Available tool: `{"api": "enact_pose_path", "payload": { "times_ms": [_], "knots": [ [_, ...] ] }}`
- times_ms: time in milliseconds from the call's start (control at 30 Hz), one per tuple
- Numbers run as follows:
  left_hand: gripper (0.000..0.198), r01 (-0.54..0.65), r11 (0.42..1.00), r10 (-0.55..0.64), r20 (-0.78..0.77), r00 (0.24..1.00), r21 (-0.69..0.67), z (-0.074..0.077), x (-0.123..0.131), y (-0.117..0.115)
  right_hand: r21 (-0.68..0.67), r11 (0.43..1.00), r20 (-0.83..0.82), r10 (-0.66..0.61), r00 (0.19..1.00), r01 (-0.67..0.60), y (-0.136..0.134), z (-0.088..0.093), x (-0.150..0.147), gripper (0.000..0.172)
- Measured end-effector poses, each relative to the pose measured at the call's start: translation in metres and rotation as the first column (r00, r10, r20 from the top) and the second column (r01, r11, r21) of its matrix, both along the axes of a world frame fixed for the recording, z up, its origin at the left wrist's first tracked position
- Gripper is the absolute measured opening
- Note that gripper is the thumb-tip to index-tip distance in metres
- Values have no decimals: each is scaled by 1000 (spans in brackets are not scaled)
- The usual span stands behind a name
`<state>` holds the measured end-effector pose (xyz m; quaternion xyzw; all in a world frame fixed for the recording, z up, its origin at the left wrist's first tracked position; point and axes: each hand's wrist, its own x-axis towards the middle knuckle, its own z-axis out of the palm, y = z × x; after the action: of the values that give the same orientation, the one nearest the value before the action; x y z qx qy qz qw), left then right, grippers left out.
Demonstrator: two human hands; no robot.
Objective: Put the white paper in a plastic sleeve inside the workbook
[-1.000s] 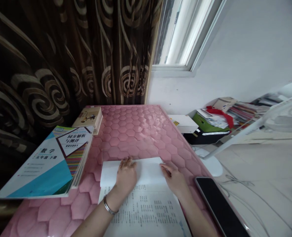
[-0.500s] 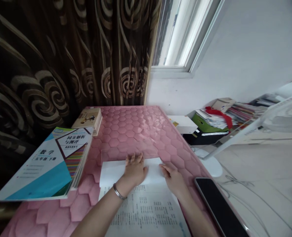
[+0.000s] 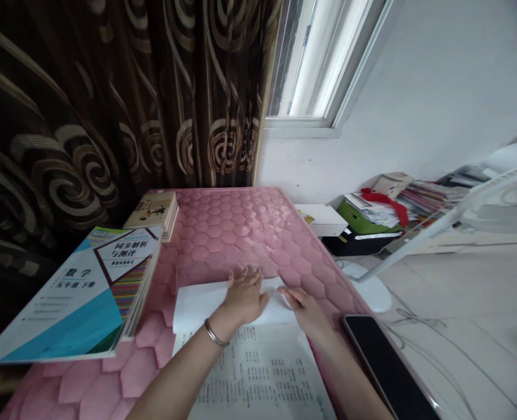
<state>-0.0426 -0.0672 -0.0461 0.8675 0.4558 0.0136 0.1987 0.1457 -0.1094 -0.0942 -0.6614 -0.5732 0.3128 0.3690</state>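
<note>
A printed sheet of paper (image 3: 262, 373) lies in front of me, its far end folded over into a blank white strip (image 3: 197, 306). My left hand (image 3: 246, 296), a silver bangle at its wrist, lies flat across this strip with its fingers spread. At the strip's right end is my right hand (image 3: 299, 306), its thumb and fingers closed together on the paper's edge. Beyond the fold a clear, see-through sheet (image 3: 206, 271) shows faintly; what it belongs to I cannot tell.
A black phone (image 3: 389, 367) lies by the table's right edge. On the left are a stack of workbooks (image 3: 74, 297) and smaller books (image 3: 153, 211). The tabletop has a pink hexagon-patterned cover (image 3: 223, 227). A white fan (image 3: 433, 227) and a white box (image 3: 323, 219) stand to the right.
My left hand has slid a little to the right along the folded strip, nearer my right hand. The right hand keeps its place at the paper's edge. The view has shifted slightly.
</note>
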Motion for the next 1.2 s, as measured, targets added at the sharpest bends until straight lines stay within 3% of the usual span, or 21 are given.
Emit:
{"api": "enact_pose_path", "payload": {
  "times_ms": [333,567,767,1067,1200],
  "knots": [
    [63,46,999,-46,17,999,-7,-2,7,4,-61,994,-31,92,995,-94,3,-7,5,48],
    [62,39,999,-38,20,999,-16,1,7,5,-49,995,94,89,992,-85,12,-4,6,38],
    [61,36,999,-35,12,999,-26,6,7,6,-138,989,175,82,981,-58,20,-1,2,36],
    [61,40,999,-39,28,999,-27,12,6,7,-147,981,38,134,990,-127,26,-1,6,37],
    [61,46,998,-45,14,999,-49,10,5,7,-102,994,85,55,995,-46,30,-6,5,34]
  ]
}}
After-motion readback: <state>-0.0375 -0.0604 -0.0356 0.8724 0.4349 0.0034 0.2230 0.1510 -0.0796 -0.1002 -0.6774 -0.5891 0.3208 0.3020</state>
